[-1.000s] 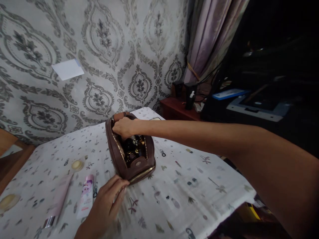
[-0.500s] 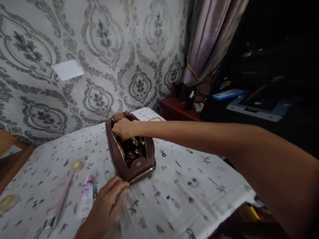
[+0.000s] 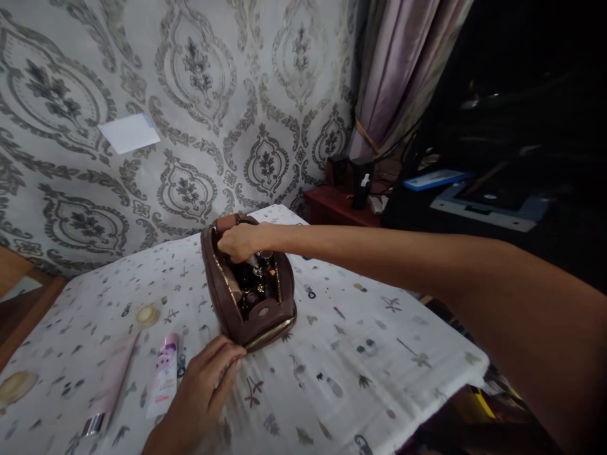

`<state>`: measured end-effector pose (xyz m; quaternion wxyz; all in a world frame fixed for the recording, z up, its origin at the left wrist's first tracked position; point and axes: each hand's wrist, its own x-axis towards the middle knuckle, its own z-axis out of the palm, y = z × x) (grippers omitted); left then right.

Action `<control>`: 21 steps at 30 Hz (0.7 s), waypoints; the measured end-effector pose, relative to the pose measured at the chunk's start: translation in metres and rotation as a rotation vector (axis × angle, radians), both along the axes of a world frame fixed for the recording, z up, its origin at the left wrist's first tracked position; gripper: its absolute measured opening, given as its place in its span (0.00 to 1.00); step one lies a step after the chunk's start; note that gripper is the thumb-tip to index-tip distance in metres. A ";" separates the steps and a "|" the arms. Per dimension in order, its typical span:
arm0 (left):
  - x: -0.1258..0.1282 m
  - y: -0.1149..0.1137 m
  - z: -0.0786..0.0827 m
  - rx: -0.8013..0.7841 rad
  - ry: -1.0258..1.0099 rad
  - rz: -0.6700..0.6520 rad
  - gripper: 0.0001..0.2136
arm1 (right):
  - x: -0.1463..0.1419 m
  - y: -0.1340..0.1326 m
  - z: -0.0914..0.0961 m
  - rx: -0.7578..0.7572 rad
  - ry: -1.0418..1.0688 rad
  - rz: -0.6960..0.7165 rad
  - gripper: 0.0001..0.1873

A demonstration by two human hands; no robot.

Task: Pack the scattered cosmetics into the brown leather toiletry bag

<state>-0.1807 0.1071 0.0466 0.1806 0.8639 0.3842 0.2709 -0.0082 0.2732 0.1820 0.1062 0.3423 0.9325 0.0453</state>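
Note:
A brown leather cosmetic bag [image 3: 220, 294] sits on the patterned cloth, its top unzipped wide. Dark bottles with gold parts [image 3: 258, 278] crowd its inside. My right hand [image 3: 241, 242] reaches into the far end of the bag with fingers curled down. Its fingertips are hidden, so whatever they grip cannot be made out. At the near corner, my left hand [image 3: 203, 382] pinches the bag by the end of its lower zip. Left of that hand lie a small white and pink tube [image 3: 164, 373] and a longer pale pink tube [image 3: 112, 382] with a silver cap.
Two small round cream-coloured jars [image 3: 147, 315] rest on the cloth [image 3: 351, 373] at left. Patterned wallpaper with a white switch plate [image 3: 129, 133] rises behind. A red-brown stand [image 3: 332, 205] with black speakers is at right, beside dark shelving. A wooden edge [image 3: 35, 309] borders the left.
My right hand has shifted slightly right and up inside the bag, showing a little more of the contents. My left hand and the bag stay in place.

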 end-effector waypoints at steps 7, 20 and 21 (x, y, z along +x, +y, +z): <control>0.001 0.001 0.002 -0.002 -0.006 -0.002 0.09 | 0.002 -0.007 0.007 0.026 -0.048 0.014 0.16; 0.000 -0.001 0.000 -0.030 -0.005 0.018 0.10 | -0.003 -0.006 -0.002 0.083 -0.052 0.041 0.17; 0.000 -0.001 -0.001 -0.032 -0.003 0.019 0.11 | -0.003 -0.007 -0.001 0.082 -0.055 0.035 0.17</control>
